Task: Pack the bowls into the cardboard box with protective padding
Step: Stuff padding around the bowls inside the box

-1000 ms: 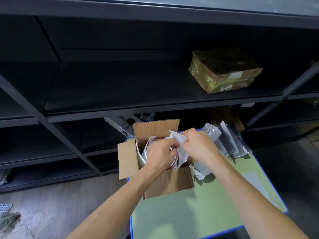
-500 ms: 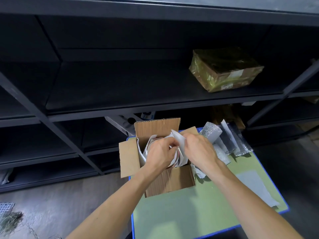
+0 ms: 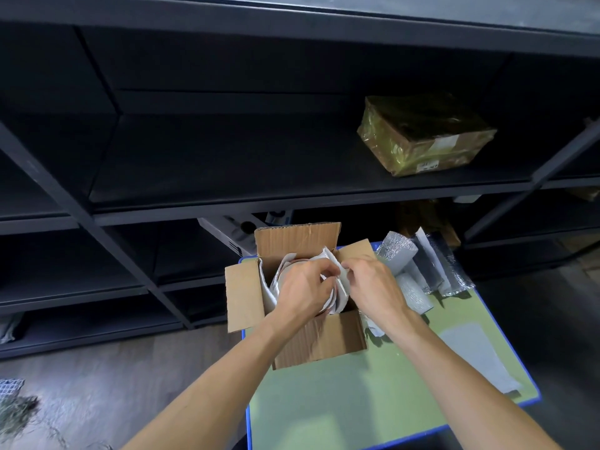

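- Gripping the white padding sheet (image 3: 339, 289) over the open cardboard box (image 3: 243, 293), the left hand (image 3: 302, 292) has its fingers curled round the sheet's folds, and the right hand (image 3: 373, 287) pinches the sheet's far edge between thumb and fingertips.
- A thin curved reddish rim of a bowl (image 3: 292, 263) shows inside the box under the padding; the rest of the bowl is hidden by the sheet and the hands.
- The box stands on the far left corner of a green table (image 3: 357, 404) with a blue edge. Its left flap hangs out past that edge.
- The far flap stands upright and the near flap lies folded down toward the person, so the opening is walled at the far side and open from above.
- Just right of the box, touching its right flap, lie silver foil-bubble rolls (image 3: 397, 254), crowding the right hand's side.
- A flat grey sheet (image 3: 477, 355) lies on the table's right part, well apart from the box.
- Dark metal shelving (image 3: 227, 206) rises directly beyond the table, with a shelf edge close over the far flap.
- A film-wrapped brown parcel (image 3: 425, 134) sits on the shelf, far right.
- A white carton (image 3: 232, 233) lies under that shelf, just beyond the box.
- The near half of the green top is bare surface between the forearms.
- Left of the table lies grey floor, with a tuft of dry scraps (image 3: 16, 409) at the far left.
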Demonstrator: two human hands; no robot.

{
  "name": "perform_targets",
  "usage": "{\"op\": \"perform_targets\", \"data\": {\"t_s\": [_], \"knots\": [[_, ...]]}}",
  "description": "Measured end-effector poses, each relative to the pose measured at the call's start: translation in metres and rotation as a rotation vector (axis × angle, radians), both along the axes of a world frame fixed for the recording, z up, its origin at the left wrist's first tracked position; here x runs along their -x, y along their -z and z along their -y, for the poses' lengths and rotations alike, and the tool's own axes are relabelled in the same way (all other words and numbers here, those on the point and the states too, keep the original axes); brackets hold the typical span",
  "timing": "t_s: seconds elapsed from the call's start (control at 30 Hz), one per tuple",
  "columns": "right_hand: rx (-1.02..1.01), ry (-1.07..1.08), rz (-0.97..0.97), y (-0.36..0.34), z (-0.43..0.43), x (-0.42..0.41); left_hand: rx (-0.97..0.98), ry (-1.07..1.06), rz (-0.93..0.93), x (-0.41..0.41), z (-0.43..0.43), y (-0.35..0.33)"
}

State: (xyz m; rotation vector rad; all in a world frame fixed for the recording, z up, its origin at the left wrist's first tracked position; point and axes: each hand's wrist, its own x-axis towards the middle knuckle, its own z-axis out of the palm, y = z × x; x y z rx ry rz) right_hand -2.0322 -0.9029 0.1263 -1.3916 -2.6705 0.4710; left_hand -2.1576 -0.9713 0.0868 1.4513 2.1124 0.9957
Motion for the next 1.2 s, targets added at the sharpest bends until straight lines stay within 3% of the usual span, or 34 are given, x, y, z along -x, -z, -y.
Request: {"op": "perform_targets", "data": {"t_s": [0.23, 0.7, 0.9, 1.07, 1.2], "knots": [[-0.029, 0.009, -0.068, 0.011, 0.006, -0.006, 0.092, 0.094, 0.118, -0.007, 0.004, -0.002], [-0.143, 0.011, 0.016, 0.021, 0.015, -0.01, 0.094, 0.066, 0.166, -0.007, 0.014, 0.003], [-0.084, 0.026, 0.059, 0.022, 0.014, -0.009, -0.015, -0.012, 0.007, 0.006, 0.03, -0.002], [-0.151, 0.005, 0.05, 0.029, 0.019, -0.008, 0.06, -0.19, -0.11, 0.038, 0.057, 0.003], [-0.216, 0.012, 0.054, 0.026, 0.018, -0.007, 0.098, -0.214, -0.1, 0.045, 0.068, 0.002]]}}
